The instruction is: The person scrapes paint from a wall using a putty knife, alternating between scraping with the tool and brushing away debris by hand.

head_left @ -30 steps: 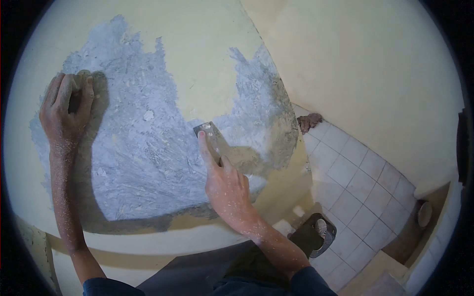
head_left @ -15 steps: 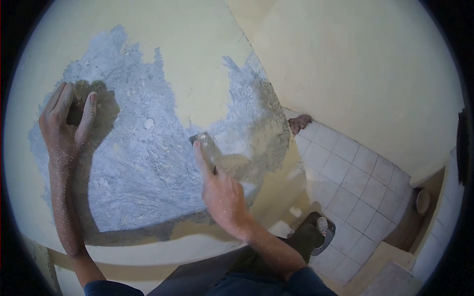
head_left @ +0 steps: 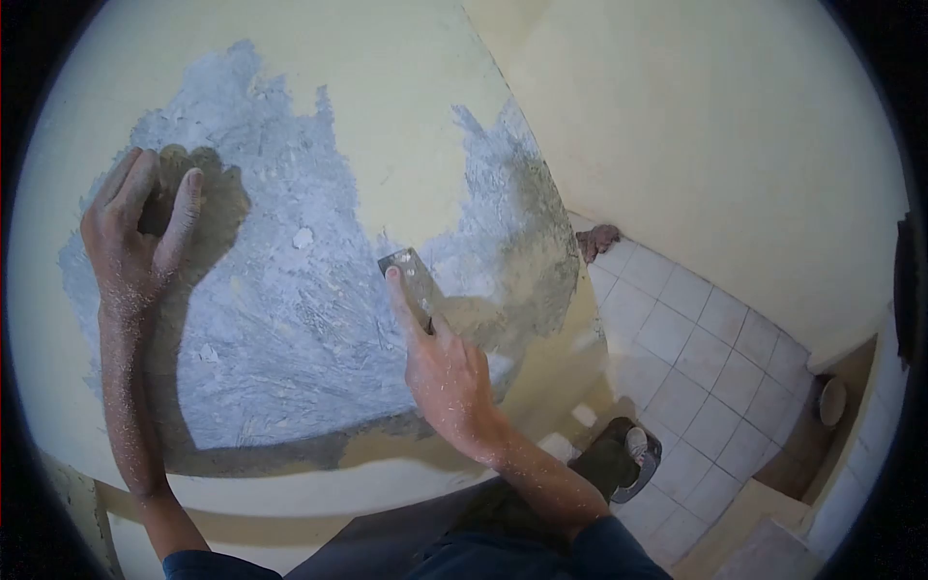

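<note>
My right hand [head_left: 448, 387] is closed round a scraper [head_left: 414, 280], its index finger stretched along the flat metal blade. The blade's front edge lies at the lower border of a strip of pale yellow paint [head_left: 406, 179]. Around it spreads the bared grey patch [head_left: 280, 329] of the wall, rough and streaked. My left hand [head_left: 140, 227], dusted with pale flakes, rests by the fingertips against the left part of this patch. Its thumb stands apart from the fingers, and I see nothing held there. The scraper's handle is mostly hidden in my palm.
The wall ends in a corner edge on the right, with a tiled floor [head_left: 677, 358] below. A brown rag [head_left: 597, 242] lies by the far wall. A shod foot [head_left: 638, 454] stands on the tiles. At the far right, a round bowl-like object [head_left: 831, 400] sits in a recess.
The scraper blade has shifted slightly up relative to the patch, showing more of its face. The whole view has moved a little. My left hand keeps its place on the wall.
</note>
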{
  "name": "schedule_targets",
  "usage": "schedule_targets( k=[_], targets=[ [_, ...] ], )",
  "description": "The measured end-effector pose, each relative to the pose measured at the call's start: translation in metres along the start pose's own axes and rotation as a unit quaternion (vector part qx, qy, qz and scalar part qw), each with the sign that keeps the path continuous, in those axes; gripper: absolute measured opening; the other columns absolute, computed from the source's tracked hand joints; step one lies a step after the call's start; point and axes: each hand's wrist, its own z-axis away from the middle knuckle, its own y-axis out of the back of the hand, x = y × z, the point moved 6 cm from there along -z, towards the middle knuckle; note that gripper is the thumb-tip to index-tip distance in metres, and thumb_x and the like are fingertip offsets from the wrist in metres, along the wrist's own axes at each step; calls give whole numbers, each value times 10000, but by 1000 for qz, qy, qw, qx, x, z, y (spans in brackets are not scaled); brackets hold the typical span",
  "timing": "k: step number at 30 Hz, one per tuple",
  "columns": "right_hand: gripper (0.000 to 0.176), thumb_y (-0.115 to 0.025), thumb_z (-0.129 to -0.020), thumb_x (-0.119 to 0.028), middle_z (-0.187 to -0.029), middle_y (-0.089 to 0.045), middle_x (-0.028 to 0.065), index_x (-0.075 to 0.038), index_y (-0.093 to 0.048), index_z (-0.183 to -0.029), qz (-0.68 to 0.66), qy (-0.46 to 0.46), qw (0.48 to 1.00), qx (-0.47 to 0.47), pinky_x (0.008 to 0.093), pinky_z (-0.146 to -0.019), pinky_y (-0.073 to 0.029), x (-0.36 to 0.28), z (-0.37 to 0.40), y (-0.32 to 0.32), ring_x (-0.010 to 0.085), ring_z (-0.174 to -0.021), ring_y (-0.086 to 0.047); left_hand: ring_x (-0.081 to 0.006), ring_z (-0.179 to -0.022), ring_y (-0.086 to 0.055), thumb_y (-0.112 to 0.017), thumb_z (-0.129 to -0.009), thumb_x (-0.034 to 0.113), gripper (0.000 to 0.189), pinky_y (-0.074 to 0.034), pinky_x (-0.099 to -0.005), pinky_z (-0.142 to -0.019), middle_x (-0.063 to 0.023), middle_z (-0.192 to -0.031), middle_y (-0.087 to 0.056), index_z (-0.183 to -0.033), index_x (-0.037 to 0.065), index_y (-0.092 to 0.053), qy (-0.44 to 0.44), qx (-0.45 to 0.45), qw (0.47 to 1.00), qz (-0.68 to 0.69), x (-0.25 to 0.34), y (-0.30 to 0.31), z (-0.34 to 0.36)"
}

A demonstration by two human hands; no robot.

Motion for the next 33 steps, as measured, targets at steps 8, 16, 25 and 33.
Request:
schedule_targets(
  k=[8, 16, 25, 33],
  targets=[
    [875, -565, -835, 51, -1028, -643, 301, -134, -168, -1593, 1, 0, 1000, 10, 410, -610, -603, -4, -5, 8, 360, -701, -713, -231, -641, -504, -734, -853, 261, 271, -440, -346, -614, -103, -704, -505, -829, 20, -613, -24, -7, 1000, 6, 2, 1, -2],
    [850, -548, -856, 42, -872, -642, 262, -132, -164, -1594, -15, -14, 999, 41, 419, -576, -591, -13, -6, 7, 361, -695, -710, -219, -616, -543, -710, -859, 271, 236, -449, -341, -586, -93, -696, -561, -891, 37, -709, -28, -9, 999, 45, 7, 0, -7],
    [846, -543, -852, 49, -892, -636, 274, -124, -166, -1590, -6, 2, 998, 60, 447, -598, -584, -12, -13, 22, 405, -691, -690, -182, -520, -475, -725, -843, 229, 246, -392, -345, -497, -63, -578, -486, -713, 39, -640, -46, 12, 999, 27, 10, 1, -14],
    [847, -532, -847, 58, -824, -625, 295, -130, -171, -1589, -51, 3, 999, 14, 508, -603, -560, -14, -3, 13, 456, -670, -666, -184, -493, -449, -738, -826, 224, 283, -371, -327, -478, -54, -543, -455, -650, 51, -599, -51, 5, 999, 13, 5, 1, -19]
  ],
)
